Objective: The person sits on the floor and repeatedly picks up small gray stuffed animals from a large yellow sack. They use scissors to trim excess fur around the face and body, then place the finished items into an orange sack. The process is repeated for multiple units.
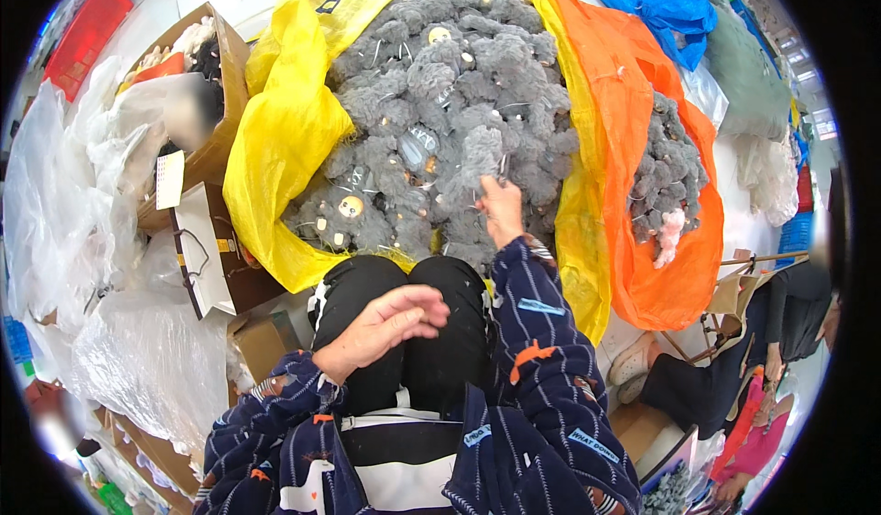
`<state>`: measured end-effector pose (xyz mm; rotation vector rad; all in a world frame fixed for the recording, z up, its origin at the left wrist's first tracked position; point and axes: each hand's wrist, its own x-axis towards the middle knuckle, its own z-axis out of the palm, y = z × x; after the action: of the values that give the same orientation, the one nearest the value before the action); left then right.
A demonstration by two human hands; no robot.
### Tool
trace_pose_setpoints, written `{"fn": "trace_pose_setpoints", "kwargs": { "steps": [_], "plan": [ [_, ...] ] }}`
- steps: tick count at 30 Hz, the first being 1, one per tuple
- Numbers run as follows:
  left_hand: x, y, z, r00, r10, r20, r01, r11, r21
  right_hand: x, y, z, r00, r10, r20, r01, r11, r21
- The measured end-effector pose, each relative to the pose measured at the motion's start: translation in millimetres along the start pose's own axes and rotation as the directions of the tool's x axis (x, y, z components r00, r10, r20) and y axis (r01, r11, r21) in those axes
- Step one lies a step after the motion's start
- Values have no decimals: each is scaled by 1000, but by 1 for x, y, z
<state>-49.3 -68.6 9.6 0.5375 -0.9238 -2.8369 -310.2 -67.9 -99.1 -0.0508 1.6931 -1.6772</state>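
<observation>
A large heap of grey plush toys (440, 83) fills an open yellow sack (275, 139) in front of my knees. Several toys show small pale yellow faces and white strings. At the near right of the heap, my right hand (501, 212) is closed on the lower end of one grey plush toy (483, 152); its fingertips are partly hidden. Above my lap, my left hand (390, 325) is held with its fingers stretched out and nothing in it.
An orange sack (633, 267) on the right holds more grey toys and one pink toy (670, 237). Cardboard boxes (234, 65), a paper bag (206, 249) and clear plastic sheeting (55, 194) crowd the left. Another person sits at the lower right, a shoe (631, 357) near the orange sack.
</observation>
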Motion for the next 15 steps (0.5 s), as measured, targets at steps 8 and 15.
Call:
{"fn": "trace_pose_setpoints", "kwargs": {
  "steps": [8, 15],
  "plan": [
    [-12, 10, 24, 813, 575, 91, -300, 280, 912, -199, -110, -31, 926, 93, 367, -204, 939, 276],
    [-44, 12, 53, 696, 689, 203, -598, 400, 694, -291, -107, -38, 855, 59, 515, -143, 982, 125]
  ]
}}
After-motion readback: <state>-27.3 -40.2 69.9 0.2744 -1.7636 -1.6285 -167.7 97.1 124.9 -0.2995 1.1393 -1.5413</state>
